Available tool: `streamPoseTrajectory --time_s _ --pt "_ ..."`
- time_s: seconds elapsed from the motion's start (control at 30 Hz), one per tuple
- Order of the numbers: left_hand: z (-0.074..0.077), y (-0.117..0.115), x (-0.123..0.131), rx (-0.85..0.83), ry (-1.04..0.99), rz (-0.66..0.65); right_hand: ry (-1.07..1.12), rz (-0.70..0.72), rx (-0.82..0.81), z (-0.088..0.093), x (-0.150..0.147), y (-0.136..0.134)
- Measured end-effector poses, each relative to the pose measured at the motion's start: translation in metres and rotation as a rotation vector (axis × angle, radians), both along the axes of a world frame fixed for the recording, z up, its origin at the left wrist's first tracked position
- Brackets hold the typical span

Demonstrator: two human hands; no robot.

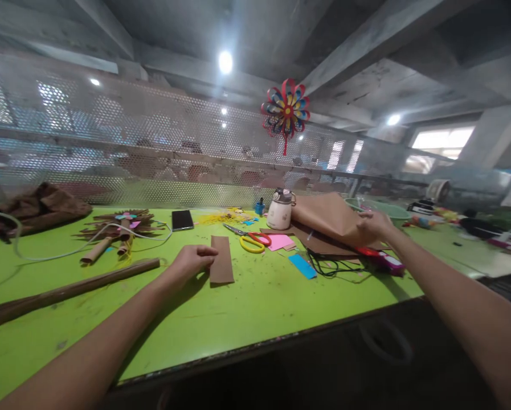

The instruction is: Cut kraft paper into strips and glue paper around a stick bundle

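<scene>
My left hand [192, 262] rests on the green table with its fingers closed at the left edge of a narrow brown paper strip [223, 265]. Over at the right, my right hand [373, 224] grips the edge of a large brown paper sheet [323, 212], which bends up off the brown paper beneath it [330, 246]. Scissors with yellow and red handles [252, 244] lie beyond the strip, beside pink paper [279, 242]. A blue paper piece [302, 266] sits nearer the table's front.
A pale bottle [279, 210] stands behind the papers, near a dark phone [182, 220]. Rolled brown paper [80, 287] and a cable [73, 253] lie at left. Black cord [334, 267] lies under the right-hand papers. A perforated screen [174, 154] runs along the back, with a pinwheel [287, 111] above.
</scene>
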State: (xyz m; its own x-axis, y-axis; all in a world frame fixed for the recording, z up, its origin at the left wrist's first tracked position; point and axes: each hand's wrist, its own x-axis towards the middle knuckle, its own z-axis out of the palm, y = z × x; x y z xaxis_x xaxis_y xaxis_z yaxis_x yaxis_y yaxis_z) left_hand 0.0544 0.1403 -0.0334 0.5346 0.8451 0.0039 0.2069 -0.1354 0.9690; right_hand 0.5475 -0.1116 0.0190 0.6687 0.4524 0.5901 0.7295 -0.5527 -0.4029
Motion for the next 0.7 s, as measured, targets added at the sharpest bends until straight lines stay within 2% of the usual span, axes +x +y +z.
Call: streamPoseTrajectory --time_s 0.1,0.17,0.23,0.4,0.5,0.7 --pt "-0.002 0.002 0.000 0.007 -0.017 -0.005 -0.038 0.037 -0.081 0.014 -0.012 0.004" --pt "-0.002 0.003 0.000 0.022 -0.001 -0.006 -0.094 0.096 -0.109 0.013 -0.027 0.005" --pt "-0.002 0.003 0.000 0.032 0.011 -0.009 -0.144 0.160 -0.132 0.003 -0.048 0.004" --pt "-0.006 0.007 0.001 0.041 -0.012 -0.022 -0.194 0.252 -0.188 -0.046 -0.097 0.002" --pt "-0.013 0.014 0.001 0.040 -0.006 -0.040 -0.176 0.284 -0.244 -0.062 -0.113 0.004" --pt "-0.014 0.017 0.003 0.027 0.031 -0.025 -0.084 0.288 -0.366 -0.047 -0.118 0.002"
